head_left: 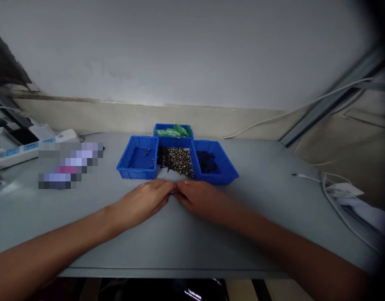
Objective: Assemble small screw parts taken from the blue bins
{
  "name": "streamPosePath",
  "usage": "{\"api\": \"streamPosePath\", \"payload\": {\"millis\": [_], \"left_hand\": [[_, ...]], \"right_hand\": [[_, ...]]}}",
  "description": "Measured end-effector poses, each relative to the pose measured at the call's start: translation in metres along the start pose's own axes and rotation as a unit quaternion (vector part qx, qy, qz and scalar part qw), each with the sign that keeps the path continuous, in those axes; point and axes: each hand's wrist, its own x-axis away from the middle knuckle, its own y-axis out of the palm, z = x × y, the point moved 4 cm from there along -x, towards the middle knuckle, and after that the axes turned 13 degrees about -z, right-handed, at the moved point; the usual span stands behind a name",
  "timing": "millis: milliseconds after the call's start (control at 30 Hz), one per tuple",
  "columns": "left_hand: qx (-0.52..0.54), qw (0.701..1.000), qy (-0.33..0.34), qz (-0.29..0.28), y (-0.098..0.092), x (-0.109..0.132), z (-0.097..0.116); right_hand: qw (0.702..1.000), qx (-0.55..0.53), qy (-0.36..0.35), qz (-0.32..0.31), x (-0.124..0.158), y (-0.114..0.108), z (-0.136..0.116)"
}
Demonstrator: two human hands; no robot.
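My left hand and my right hand meet fingertip to fingertip just above the table, in front of the bins. Both are closed in a pinch, and whatever is between the fingers is hidden. A small gold-coloured spot shows at my right fingers; I cannot tell whether it is a ring or a part. Directly beyond them lies a pile of small brass-coloured and black metal parts. To its left, a blue bin holds a few small metal pieces. On the right, another blue bin contains small dark parts.
Behind the pile stands a blue bin with green-and-clear plastic packets. A white power strip and a blurred-out object are at left. White cables lie at right. A wall closes off the back.
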Motion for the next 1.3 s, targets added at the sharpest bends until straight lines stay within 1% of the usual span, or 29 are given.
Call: {"api": "streamPosePath", "payload": {"millis": [133,233,433,600,733,833,900,1100,1300], "left_hand": [[-0.047,0.998,-0.038,-0.02,-0.002,0.0,-0.005],[-0.06,0.997,-0.034,-0.031,-0.002,-0.001,-0.006],[-0.056,0.997,-0.043,-0.027,-0.002,-0.001,-0.007],[-0.061,0.997,-0.023,-0.038,-0.004,-0.001,-0.004],[-0.079,0.996,-0.018,-0.02,-0.007,0.0,-0.001],[-0.083,0.997,-0.006,-0.002,-0.008,0.001,0.001],[-0.085,0.996,-0.007,0.003,-0.01,0.001,0.001],[-0.101,0.995,-0.026,-0.006,-0.012,0.002,0.0],[-0.083,0.996,-0.015,-0.011,-0.01,0.003,-0.002]], "right_hand": [[1.0,0.015,0.02,-0.009,0.0,-0.003,-0.001],[0.999,0.013,0.032,-0.021,0.001,-0.004,0.001],[0.998,0.006,0.039,-0.044,0.002,-0.006,0.002],[0.999,-0.011,0.027,-0.046,0.002,-0.008,0.002],[0.999,-0.013,0.013,-0.043,0.002,-0.011,0.002],[0.999,0.0,0.02,-0.028,0.003,-0.013,0.002],[0.999,-0.002,0.026,-0.03,0.004,-0.013,0.002],[0.999,-0.002,0.026,-0.047,0.004,-0.01,0.004],[0.999,-0.006,0.022,-0.027,0.005,-0.01,0.004]]}}
